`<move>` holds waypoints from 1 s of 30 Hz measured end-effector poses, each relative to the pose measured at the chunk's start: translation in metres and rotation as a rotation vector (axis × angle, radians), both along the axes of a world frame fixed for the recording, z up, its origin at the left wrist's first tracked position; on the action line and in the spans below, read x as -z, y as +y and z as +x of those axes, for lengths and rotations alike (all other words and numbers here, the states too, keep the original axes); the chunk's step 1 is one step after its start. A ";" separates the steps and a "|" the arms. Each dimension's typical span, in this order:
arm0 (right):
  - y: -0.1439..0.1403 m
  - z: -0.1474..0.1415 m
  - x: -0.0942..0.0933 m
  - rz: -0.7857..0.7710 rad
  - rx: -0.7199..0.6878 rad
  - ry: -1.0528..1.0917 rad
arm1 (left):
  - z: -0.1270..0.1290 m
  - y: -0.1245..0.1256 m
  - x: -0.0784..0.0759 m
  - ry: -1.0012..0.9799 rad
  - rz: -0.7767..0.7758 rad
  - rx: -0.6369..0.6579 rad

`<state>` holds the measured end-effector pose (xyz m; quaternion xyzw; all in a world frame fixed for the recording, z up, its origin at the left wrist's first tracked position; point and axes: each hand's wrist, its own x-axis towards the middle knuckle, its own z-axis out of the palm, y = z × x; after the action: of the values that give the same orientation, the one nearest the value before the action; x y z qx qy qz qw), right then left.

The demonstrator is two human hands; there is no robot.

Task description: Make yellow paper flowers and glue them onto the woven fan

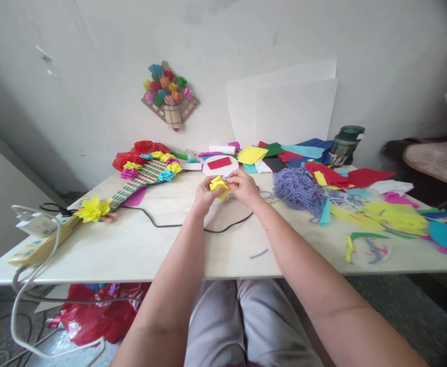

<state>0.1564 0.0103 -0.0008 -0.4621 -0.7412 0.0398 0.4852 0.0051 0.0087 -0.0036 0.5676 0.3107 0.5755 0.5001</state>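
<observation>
2 forearms: bare | left hand: bare | right hand: bare | trousers: light grey, creased

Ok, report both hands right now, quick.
Left hand: closed, holding bunched yellow paper.
Right hand: fingertips at the yellow paper's edge; whether they grip anything cannot be told.

Head feed | I have a pale table across my view | left: power strip, striped piece trimmed with paper flowers | middle: black cable curving across it, short purple strand near the front edge | right: tangled purple yarn, yellow sheets | right rear: dark green jar
</observation>
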 end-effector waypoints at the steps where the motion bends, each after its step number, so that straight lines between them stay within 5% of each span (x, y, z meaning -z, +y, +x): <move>1: 0.001 0.000 0.001 0.018 -0.009 0.012 | 0.000 0.000 0.000 -0.010 0.002 0.005; 30: 0.000 -0.003 0.000 0.017 -0.014 -0.008 | -0.004 0.000 -0.003 -0.021 0.036 -0.005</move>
<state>0.1538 0.0099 -0.0012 -0.4530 -0.7468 0.0349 0.4857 0.0010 0.0084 -0.0008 0.5698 0.2965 0.5881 0.4915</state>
